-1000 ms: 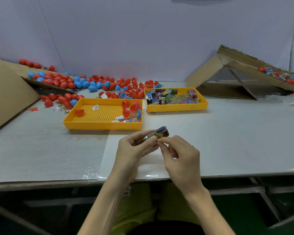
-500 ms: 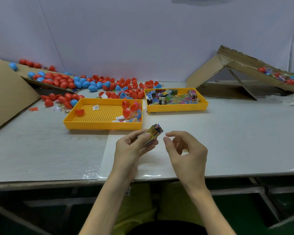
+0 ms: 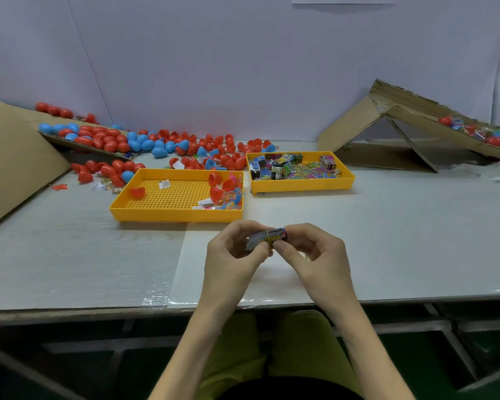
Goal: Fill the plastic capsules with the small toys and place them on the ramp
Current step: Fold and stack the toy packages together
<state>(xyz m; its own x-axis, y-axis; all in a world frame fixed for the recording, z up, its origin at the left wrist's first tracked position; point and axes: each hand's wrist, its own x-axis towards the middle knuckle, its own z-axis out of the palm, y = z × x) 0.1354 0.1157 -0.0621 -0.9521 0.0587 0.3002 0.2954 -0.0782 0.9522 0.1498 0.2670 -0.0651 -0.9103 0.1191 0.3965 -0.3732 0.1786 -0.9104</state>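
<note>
Yellow-blue toy packet [image 3: 269,239] sits between your hands: left grip [image 3: 234,255] and right grip [image 3: 315,255] both pinch it above your surface [image 3: 401,241]. Mesh tray [image 3: 176,217] and toy tray [image 3: 300,186] lie beyond. Capsules [image 3: 110,140] are rear-left, cardboard ramp [image 3: 410,116] rear-right.

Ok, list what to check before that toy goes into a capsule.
1. Toy held securely: ok, the left hand and right hand both pinch it above the table.
2. Toy folded small enough to fit: cannot tell, the fingers hide much of it.
3. Capsule in hand: not ok, neither hand holds one.
4. Open halves nearby: ok, red ones lie at the right end of the left tray.
5. Room on the ramp: ok, its upper stretch is bare; filled capsules sit lower down.
</note>
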